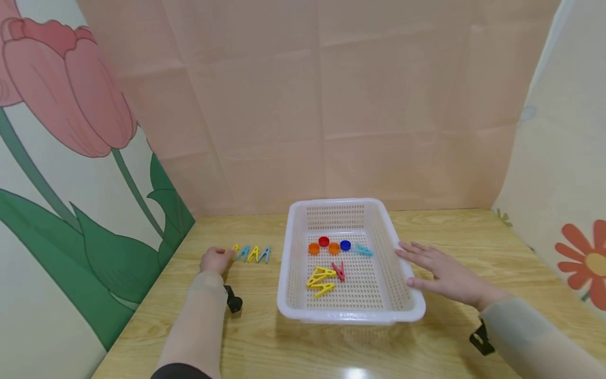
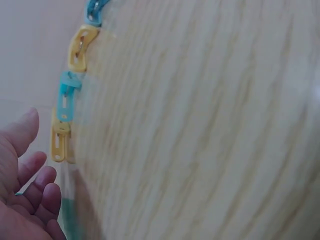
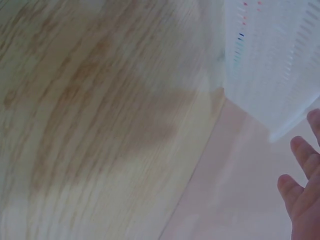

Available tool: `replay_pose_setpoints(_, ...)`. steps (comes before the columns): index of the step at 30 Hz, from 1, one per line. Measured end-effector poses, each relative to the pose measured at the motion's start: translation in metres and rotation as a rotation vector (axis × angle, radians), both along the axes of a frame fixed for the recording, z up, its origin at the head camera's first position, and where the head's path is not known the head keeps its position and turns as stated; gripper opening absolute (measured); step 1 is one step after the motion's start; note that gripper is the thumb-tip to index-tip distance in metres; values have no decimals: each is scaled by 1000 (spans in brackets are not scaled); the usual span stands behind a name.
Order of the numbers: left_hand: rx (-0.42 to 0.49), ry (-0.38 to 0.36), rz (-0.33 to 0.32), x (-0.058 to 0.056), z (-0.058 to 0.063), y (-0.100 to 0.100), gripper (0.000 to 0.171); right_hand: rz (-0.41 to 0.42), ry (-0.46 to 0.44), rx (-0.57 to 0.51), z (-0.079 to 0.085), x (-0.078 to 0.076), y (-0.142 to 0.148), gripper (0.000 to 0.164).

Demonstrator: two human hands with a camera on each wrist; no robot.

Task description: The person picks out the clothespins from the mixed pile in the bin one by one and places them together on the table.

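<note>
My left hand [image 1: 218, 260] is at the left end of a row of clothespins on the table, beside a yellow clothespin [image 1: 235, 247]. In the left wrist view its thumb stands apart from the loosely bent fingers [image 2: 49, 200], close to that yellow clothespin [image 2: 58, 142]. The row continues rightward with a blue clothespin [image 1: 243, 252], another yellow clothespin [image 1: 254, 254] and another blue one [image 1: 265, 255]. With fingers spread and fairly straight, my right hand [image 1: 442, 273] rests at the right rim of a white plastic basket [image 1: 350, 316].
Inside the basket lie yellow clothespins [image 1: 324, 290], a red clothespin [image 1: 339, 271], light blue clothespins [image 1: 363, 250], a red cap [image 1: 324, 241], two orange caps [image 1: 334, 248] and a blue cap [image 1: 345, 245]. A paper-covered wall [image 1: 379, 131] rises behind the wooden table [image 1: 255, 337].
</note>
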State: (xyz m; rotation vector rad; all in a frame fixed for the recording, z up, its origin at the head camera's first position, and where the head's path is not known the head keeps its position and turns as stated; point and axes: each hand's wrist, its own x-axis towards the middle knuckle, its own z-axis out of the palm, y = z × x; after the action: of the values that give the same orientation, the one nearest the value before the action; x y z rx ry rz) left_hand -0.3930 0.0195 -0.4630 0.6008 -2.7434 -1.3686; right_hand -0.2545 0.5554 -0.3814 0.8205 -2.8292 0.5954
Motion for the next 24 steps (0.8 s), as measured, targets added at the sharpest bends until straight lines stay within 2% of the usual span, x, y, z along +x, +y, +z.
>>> replay_pose_setpoints(5, 52, 5, -17, 5, 14, 1, 50, 6, 0, 18, 3, -1, -1, 66)
replay_pose_setpoints(12, 23, 46, -118, 2, 42, 12, 53, -11, -10, 41, 6, -1, -2, 67)
replay_pose_setpoints(16, 53, 98, -197, -1, 62, 31, 53, -18, -20, 39, 8, -1, -3, 67)
replay_pose_setpoints(24, 23, 186, -344, 3, 105, 75, 49, -31, -50, 37, 8, 0, -1, 67)
